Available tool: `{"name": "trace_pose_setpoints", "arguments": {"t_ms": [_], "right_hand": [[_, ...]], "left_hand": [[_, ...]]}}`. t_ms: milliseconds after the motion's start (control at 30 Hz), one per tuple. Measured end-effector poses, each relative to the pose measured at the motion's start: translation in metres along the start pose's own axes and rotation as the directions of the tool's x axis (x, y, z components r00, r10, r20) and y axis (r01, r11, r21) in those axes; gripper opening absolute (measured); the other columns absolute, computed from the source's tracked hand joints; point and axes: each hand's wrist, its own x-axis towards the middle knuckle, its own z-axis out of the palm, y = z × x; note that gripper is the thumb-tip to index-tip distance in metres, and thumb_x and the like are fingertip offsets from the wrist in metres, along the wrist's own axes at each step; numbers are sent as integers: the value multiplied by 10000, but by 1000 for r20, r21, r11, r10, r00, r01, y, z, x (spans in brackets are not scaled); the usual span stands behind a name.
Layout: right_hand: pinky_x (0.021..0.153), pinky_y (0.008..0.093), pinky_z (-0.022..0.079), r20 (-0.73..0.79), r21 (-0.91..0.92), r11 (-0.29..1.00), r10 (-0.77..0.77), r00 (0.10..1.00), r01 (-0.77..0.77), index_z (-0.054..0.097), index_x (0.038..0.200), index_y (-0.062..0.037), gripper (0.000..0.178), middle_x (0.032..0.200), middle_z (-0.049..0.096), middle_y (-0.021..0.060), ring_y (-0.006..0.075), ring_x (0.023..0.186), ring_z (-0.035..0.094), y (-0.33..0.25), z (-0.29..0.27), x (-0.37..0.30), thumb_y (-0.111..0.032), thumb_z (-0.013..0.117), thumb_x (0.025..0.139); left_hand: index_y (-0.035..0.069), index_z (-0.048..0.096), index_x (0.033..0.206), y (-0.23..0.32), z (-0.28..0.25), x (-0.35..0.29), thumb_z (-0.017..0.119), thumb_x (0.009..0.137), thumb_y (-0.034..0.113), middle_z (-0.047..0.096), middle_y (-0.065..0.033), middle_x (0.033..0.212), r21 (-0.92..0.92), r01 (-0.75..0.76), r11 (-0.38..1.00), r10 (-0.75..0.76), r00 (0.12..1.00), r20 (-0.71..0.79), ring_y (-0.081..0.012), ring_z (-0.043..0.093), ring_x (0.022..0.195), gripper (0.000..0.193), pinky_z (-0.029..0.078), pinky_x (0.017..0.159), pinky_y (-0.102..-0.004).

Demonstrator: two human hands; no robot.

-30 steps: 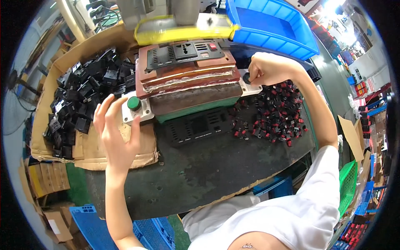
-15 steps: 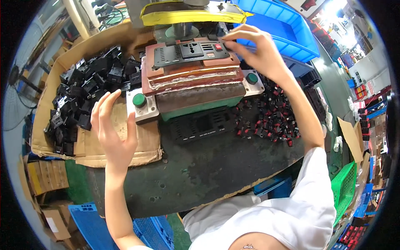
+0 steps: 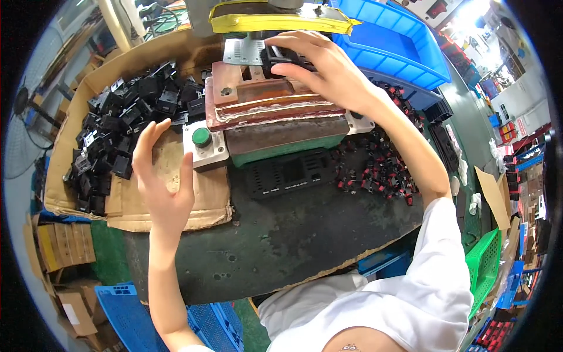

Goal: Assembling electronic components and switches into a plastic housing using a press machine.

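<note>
Gripped in my right hand (image 3: 337, 73) is a black slotted faceplate (image 3: 241, 53), tilted up off the reddish-brown block fixture (image 3: 226, 94). Light glares off its left end, and my fingers cover much of its right part. The yellow-edged press head (image 3: 281, 24) hangs just above and behind it. My left hand (image 3: 167, 190) is held with thumb and fingers apart and nothing between them, beside the left green push button (image 3: 201, 137). On the table in front of the fixture lies another black faceplate (image 3: 287, 175) with cutouts.
A torn cardboard box (image 3: 141, 218) at the left holds a heap of black sockets (image 3: 120, 120). Red and black rocker switches (image 3: 381, 170) are piled on the right of the dark table (image 3: 281, 240). Behind them stands a blue bin (image 3: 404, 67). A green crate (image 3: 484, 267) is at lower right.
My right hand has moved left and taken the faceplate up off the fixture, tilting it. Before, the plate lay flat there. My left hand has stayed nearly still.
</note>
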Motion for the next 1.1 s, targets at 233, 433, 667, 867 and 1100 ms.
{"name": "trace_pose_setpoints", "arguments": {"t_ms": [233,433,667,867,1100], "right_hand": [[1026,451,311,17,-174,963,-207,978,207,572,1196,-142,558,1263,515,71,216,1171,475,-94,8,-68,-391,685,710],[1050,474,275,-126,-157,988,-22,992,2,545,1197,-77,621,1272,524,119,291,1209,454,-83,4,-106,-323,765,671],[970,436,398,-177,99,988,133,975,-117,647,969,-67,351,935,668,60,205,913,640,-65,8,-119,-151,786,658],[947,421,415,-175,146,981,151,973,-126,652,972,-80,339,882,664,26,182,848,636,-67,17,-124,-158,781,669],[950,416,409,-172,133,983,150,974,-128,659,960,-95,316,864,663,15,169,824,633,-67,18,-124,-145,777,671]], "left_hand": [[-15,501,1141,27,-8,-10,644,823,67,601,-107,983,-559,796,234,-214,603,769,-159,595,799,358,481,684,-268],[-34,626,833,41,1,-13,683,715,-71,628,-73,733,-304,505,808,-177,700,692,-107,585,659,136,451,551,-234],[-51,613,844,30,8,-16,640,693,-120,631,-149,794,-294,51,954,98,878,469,-235,623,688,168,479,599,-275],[-22,640,859,21,14,-19,592,585,-127,626,-131,823,-238,-37,971,147,875,462,-266,620,720,298,488,590,-295],[-22,642,864,19,16,-21,590,595,-130,620,-131,827,-227,-12,974,121,871,476,-261,614,721,295,483,603,-286]]}}
